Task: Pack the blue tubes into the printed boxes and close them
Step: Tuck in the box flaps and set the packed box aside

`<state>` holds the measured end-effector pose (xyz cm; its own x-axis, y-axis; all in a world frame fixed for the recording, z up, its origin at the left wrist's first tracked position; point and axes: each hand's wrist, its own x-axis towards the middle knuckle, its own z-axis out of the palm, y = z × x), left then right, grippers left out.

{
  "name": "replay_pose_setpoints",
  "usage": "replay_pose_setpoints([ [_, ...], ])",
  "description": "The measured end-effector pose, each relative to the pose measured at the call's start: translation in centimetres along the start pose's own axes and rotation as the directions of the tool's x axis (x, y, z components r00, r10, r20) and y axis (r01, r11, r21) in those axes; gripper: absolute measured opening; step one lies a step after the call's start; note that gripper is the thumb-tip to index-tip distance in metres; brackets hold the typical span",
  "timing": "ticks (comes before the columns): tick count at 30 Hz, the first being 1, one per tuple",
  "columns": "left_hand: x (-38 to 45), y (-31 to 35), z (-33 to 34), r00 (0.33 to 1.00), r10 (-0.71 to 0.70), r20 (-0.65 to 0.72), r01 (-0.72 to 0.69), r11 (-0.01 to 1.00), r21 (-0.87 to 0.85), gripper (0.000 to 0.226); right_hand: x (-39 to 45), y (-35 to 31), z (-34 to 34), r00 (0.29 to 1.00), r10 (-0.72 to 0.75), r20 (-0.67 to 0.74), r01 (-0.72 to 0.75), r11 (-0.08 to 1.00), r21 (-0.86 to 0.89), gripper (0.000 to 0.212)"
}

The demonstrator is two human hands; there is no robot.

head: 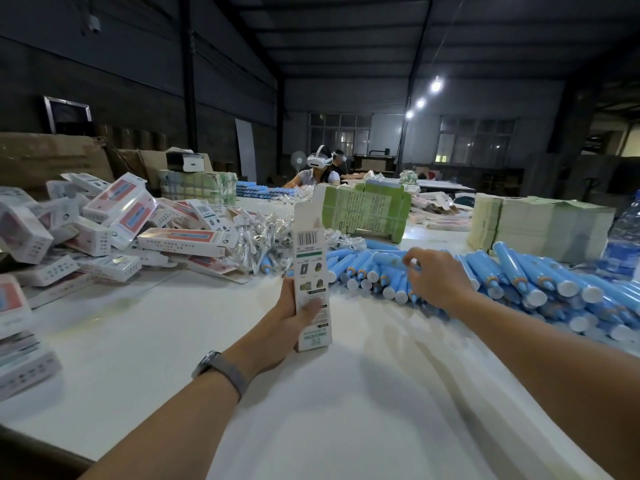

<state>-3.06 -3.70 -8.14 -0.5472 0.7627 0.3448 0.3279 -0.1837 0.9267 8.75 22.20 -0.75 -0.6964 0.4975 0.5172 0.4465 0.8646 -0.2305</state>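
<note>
While the left hand (294, 315) grips an upright box (310, 271) with its top flap open, the right hand (437, 277), fingers curled over the tubes (519, 271) far right, could dislodge neighbours and roll them.

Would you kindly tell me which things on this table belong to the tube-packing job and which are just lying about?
Part of the job:
- printed box, held upright in the left hand, top flap open
- blue tubes, the pile the right hand reaches into
- packed boxes, heaped at left

Just lying about:
- water bottle
- stacked leaflets
- green cartons
</note>
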Motion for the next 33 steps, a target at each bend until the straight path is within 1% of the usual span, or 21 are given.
replay_pose_setpoints([
  [2, -0.2, 0.3, 0.1, 1.000, 0.000, -0.008, 0.000, 0.999, 0.052, 0.042, 0.5, -0.9, -1.0, 0.997, 0.036, -0.072, -0.026, 0.990, 0.135, 0.023],
  [4, -0.3, 0.4, 0.0, 0.998, 0.026, -0.052, -0.020, 0.992, 0.123, 0.044, 0.7, -2.0, -2.0, 0.989, 0.054, -0.139, -0.021, 0.973, 0.228, 0.017],
  [6, -0.4, 0.5, -0.2, 0.990, 0.065, -0.127, -0.035, 0.975, 0.221, 0.038, 0.9, -3.2, -3.1, 0.978, 0.062, -0.198, 0.010, 0.939, 0.343, 0.013],
  [8, -0.3, 0.6, -0.6, 0.974, 0.096, -0.203, -0.031, 0.953, 0.301, 0.032, 1.0, -4.6, -4.6, 0.967, 0.050, -0.251, 0.069, 0.893, 0.444, 0.013],
  [10, -0.2, 0.7, -0.7, 0.964, 0.117, -0.239, -0.026, 0.935, 0.354, 0.031, 1.0, -6.1, -6.6, 0.957, 0.027, -0.289, 0.145, 0.818, 0.557, 0.013],
  [12, -0.2, 0.7, -0.8, 0.960, 0.118, -0.252, -0.017, 0.929, 0.371, 0.032, 0.6, -7.5, -8.6, 0.952, 0.005, -0.307, 0.214, 0.705, 0.676, 0.012],
  [14, -0.1, 0.6, -0.8, 0.959, 0.112, -0.261, -0.006, 0.927, 0.375, 0.031, 0.3, -8.7, -10.3, 0.942, -0.021, -0.335, 0.275, 0.620, 0.735, 0.013],
  [15, -0.1, 0.6, -0.8, 0.958, 0.110, -0.264, -0.001, 0.924, 0.382, 0.031, 0.1, -9.2, -10.9, 0.936, -0.037, -0.351, 0.301, 0.602, 0.740, 0.016],
  [17, -0.1, 0.5, -0.8, 0.956, 0.110, -0.273, 0.007, 0.918, 0.396, 0.030, 0.0, -9.9, -11.9, 0.925, -0.057, -0.376, 0.333, 0.598, 0.729, 0.017],
  [21, -0.1, 0.6, -0.7, 0.953, 0.092, -0.289, 0.037, 0.911, 0.411, 0.029, 0.1, -10.7, -13.0, 0.892, -0.031, -0.452, 0.380, 0.593, 0.709, 0.014],
  [24, -0.3, 0.7, -0.7, 0.954, 0.097, -0.283, 0.040, 0.897, 0.441, 0.029, 0.0, -11.5, -12.6, 0.884, -0.083, -0.460, 0.403, 0.636, 0.658, 0.008],
  [29, -0.5, 1.0, -0.4, 0.956, 0.104, -0.273, 0.054, 0.855, 0.516, 0.030, 0.4, -13.5, -12.6, 0.860, -0.095, -0.501, 0.443, 0.625, 0.642, 0.013],
  [33, -0.8, 1.8, -0.1, 0.954, 0.093, -0.284, 0.083, 0.831, 0.550, 0.035, 0.4, -15.1, -12.5, 0.833, -0.155, -0.532, 0.495, 0.640, 0.588, 0.019],
])
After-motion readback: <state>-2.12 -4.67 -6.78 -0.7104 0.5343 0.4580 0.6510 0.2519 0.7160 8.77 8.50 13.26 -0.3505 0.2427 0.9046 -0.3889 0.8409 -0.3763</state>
